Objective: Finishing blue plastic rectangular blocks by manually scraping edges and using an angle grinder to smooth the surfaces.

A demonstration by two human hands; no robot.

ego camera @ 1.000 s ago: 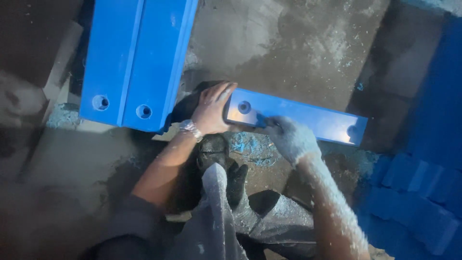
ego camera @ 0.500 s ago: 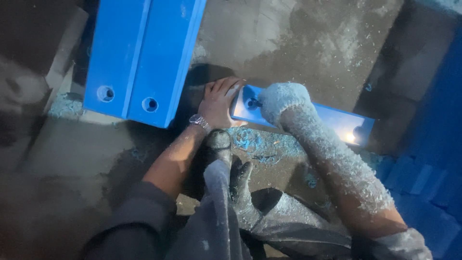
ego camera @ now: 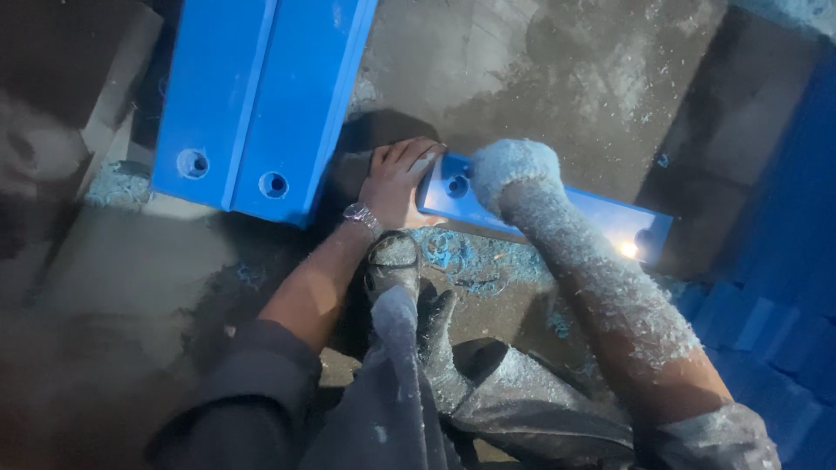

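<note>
Count: blue parts and hands

Two long blue beams [ego camera: 257,96] side by side, just left of the left hand [ego camera: 396,183], one round hole in each near end. One flat blue bar [ego camera: 592,213] under the right hand [ego camera: 514,170], one hole visible. One wristwatch [ego camera: 360,214]. Two hands.

The short bar [ego camera: 592,213] and the two long beams [ego camera: 261,96] are plain bright blue, the bar showing one white glint. The right hand [ego camera: 514,170] and forearm are speckled pale grey-white with shavings, and the left hand [ego camera: 396,183] wears a silver watch [ego camera: 360,213]. The floor [ego camera: 540,70] is mottled grey-brown, dotted with blue curls [ego camera: 461,252].
</note>
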